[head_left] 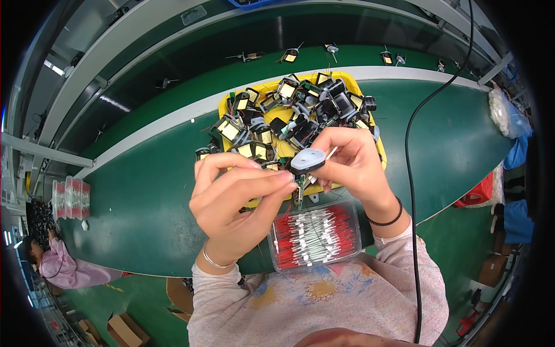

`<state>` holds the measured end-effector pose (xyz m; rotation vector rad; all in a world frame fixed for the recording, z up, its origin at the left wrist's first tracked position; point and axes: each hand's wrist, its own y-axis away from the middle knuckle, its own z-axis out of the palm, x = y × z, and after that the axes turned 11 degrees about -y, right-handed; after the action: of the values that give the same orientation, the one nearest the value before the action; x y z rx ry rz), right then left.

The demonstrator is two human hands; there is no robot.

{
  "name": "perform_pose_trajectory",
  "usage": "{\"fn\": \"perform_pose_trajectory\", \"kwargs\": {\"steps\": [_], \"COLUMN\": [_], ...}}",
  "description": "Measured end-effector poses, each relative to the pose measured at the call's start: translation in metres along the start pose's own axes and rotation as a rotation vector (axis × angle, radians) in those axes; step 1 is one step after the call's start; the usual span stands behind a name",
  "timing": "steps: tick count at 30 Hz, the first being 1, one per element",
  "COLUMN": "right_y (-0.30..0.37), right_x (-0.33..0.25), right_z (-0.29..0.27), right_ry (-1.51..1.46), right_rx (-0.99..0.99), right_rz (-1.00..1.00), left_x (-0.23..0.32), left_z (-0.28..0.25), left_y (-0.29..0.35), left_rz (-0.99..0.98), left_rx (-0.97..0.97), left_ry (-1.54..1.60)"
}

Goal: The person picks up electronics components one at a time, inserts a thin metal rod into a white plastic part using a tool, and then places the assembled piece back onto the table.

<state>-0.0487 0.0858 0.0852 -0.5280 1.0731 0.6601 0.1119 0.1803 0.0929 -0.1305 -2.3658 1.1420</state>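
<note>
Above the near side of the yellow tray (281, 113), both hands meet at a small electronic assembly. My right hand (354, 168) is closed around its rounded grey-and-black part (309, 159); a thin white stick (332, 152) pokes out by those fingers. With thumb and fingertips pinched, my left hand (231, 194) grips at a small green circuit board (299, 188) hanging just below that part. The fingertips hide where the board joins. Under the hands lies a clear plastic box (357, 246) filled with red-and-white wires (315, 234).
Black assemblies (343, 104) with yellow pads and loose wires heap the tray. More parts (291, 55) lie along the green strip behind the white rail (156, 130). A black cable (409, 150) hangs down at right. Stacked clear boxes (72, 198) stand left, near another person (69, 267).
</note>
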Motion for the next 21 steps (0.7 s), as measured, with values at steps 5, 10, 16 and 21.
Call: {"fn": "perform_pose_trajectory", "kwargs": {"steps": [5,10,16,21], "right_y": [0.001,0.0,-0.003,-0.001], "right_x": [0.003,-0.004,-0.002,-0.001], "right_z": [0.003,0.0,-0.003,-0.002], "right_ry": [0.074,-0.029,-0.36,-0.465], "right_rx": [0.024,0.022,-0.05,-0.117], "right_rz": [-0.082,0.083,0.221,0.27], "left_x": [-0.003,-0.003,-0.001,-0.002], "left_z": [-0.001,0.0,0.003,0.009], "left_y": [-0.004,-0.004,0.002,0.011], "left_rz": [-0.059,0.105,0.441,0.451], "left_rx": [-0.059,-0.023,0.125,0.246], "left_ry": [0.136,-0.006,-0.43,-0.466]}}
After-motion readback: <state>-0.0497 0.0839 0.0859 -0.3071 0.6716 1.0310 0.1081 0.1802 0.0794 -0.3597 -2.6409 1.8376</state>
